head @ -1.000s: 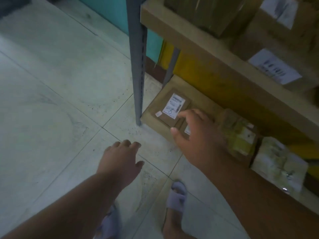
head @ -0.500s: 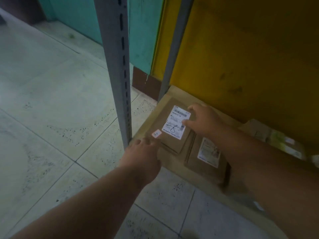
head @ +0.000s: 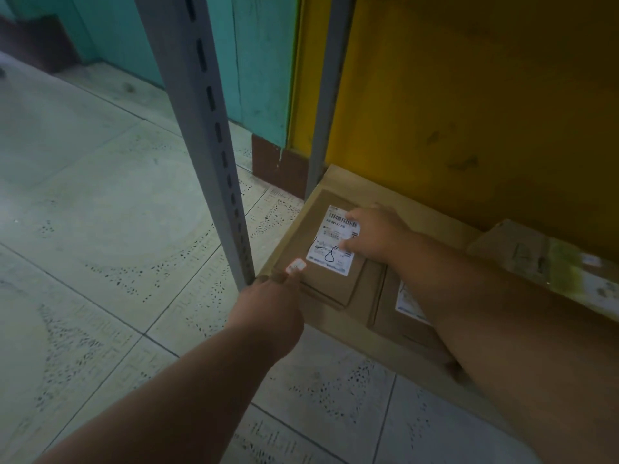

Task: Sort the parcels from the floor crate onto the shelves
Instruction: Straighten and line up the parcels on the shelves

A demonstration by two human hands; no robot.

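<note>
Pressed flat on brown parcel point(head: 330, 262) with right hand point(head: 375, 234), fingers spread; touched its near corner with left hand point(head: 268, 308), grasp unclear.

A pale tiled floor point(head: 100, 229) fills the area left of and below the fingers, its tiles speckled with dark dotted patterns and divided by thin grout lines. Beyond the fingers, at the far left, stands a teal wall point(head: 261, 61) with a vertical seam. Its foot carries a dark brown skirting point(head: 278, 162), chipped at the upper edge. To the right of the teal surface, behind and above the fingers, rises a yellow wall point(head: 485, 95) bearing several dark scuffs. A second stretch of brown skirting point(head: 37, 41) shows at far upper left.
</note>
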